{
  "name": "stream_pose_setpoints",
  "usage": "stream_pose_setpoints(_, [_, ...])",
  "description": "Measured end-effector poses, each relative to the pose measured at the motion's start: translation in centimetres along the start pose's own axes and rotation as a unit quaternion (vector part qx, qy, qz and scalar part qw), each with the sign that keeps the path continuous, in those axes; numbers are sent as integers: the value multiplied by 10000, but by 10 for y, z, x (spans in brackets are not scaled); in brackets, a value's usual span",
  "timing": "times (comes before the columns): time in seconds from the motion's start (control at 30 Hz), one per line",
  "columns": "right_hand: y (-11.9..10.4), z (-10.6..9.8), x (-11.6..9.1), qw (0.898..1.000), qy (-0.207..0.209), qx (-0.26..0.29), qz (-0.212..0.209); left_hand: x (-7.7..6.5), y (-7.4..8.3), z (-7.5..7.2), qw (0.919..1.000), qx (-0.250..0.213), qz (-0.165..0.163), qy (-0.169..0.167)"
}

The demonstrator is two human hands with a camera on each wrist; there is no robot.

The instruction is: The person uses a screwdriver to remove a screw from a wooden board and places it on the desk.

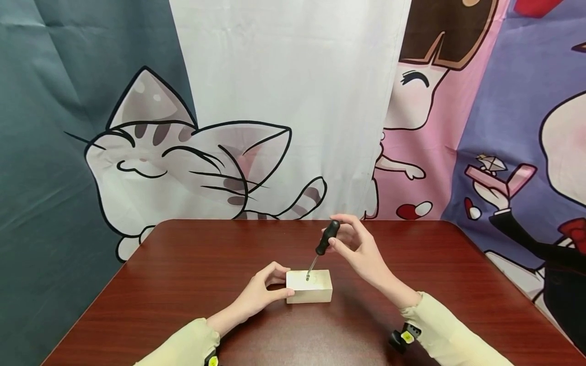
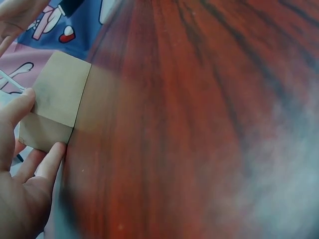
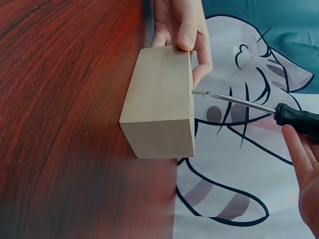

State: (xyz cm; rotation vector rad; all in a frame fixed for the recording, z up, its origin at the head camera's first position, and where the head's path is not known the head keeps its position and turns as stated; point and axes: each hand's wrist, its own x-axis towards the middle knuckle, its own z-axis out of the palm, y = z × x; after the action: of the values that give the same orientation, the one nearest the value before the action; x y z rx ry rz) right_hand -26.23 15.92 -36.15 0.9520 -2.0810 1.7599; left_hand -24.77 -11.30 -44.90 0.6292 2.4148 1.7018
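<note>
A left hand (image 1: 261,293) grips a wooden block (image 1: 309,296) while the right hand (image 1: 361,252) holds a screwdriver (image 1: 328,237) to a screw (image 3: 199,92)

Seen from the head camera, a pale, rectangular wooden block lies on a reddish-brown table (image 1: 206,254), near the middle of the tabletop, its long side running left to right. The left hand pinches the block's left end, with the thumb on the near side and the fingers round the far side.

The right hand is raised above and to the right of the block. Its thumb and fingers are closed round the black handle of the screwdriver. The tool tilts, handle up and to the right, and its thin metal shaft (image 1: 313,266) slants down to the block's upper face.

The right wrist view shows the screw up close: it stands partly in the block, some of its thread exposed, and the tip of the screwdriver meets its head.

Both arms wear pale yellow-green sleeves (image 1: 453,333), and a small black device (image 1: 405,336) with a yellow mark sits at each wrist. Behind the table hangs a printed cloth (image 1: 293,66). On its left is a large grey-and-white cartoon cat (image 1: 151,188) with dark stripes; on its right, cartoon figures appear against pink and blue-violet.
</note>
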Motion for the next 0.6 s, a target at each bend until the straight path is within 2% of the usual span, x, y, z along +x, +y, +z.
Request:
stream_pose_setpoints(0.2, [0, -3, -4, 9998, 129, -169, -15, 0, 1, 2, 9999, 94, 77, 15])
stream_pose_setpoints(0.6, [-2, 0, -5, 10000, -1, 49, 17, -1, -1, 5, 9997, 13, 185, -150])
